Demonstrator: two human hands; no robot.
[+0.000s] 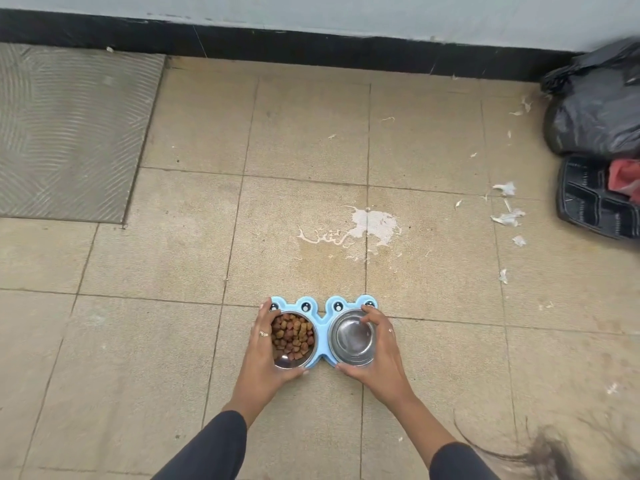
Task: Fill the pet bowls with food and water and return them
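Observation:
A light blue double pet bowl stand [322,327] with cartoon eyes sits low over the tiled floor, held at both ends. Its left steel bowl [293,337] is full of brown kibble. The right steel bowl [351,337] looks shiny, and I cannot tell whether it holds water. My left hand [265,344] grips the stand's left end, fingers over the far rim and thumb under the near edge. My right hand [377,344] grips the right end the same way, fingers curled over the right bowl's rim.
A grey ribbed mat [69,133] lies at the far left by the dark skirting. A black plastic bag [595,105] and a black basket [595,199] stand at the right. A dried white stain [370,225] and white scraps [507,218] mark the tiles beyond the stand.

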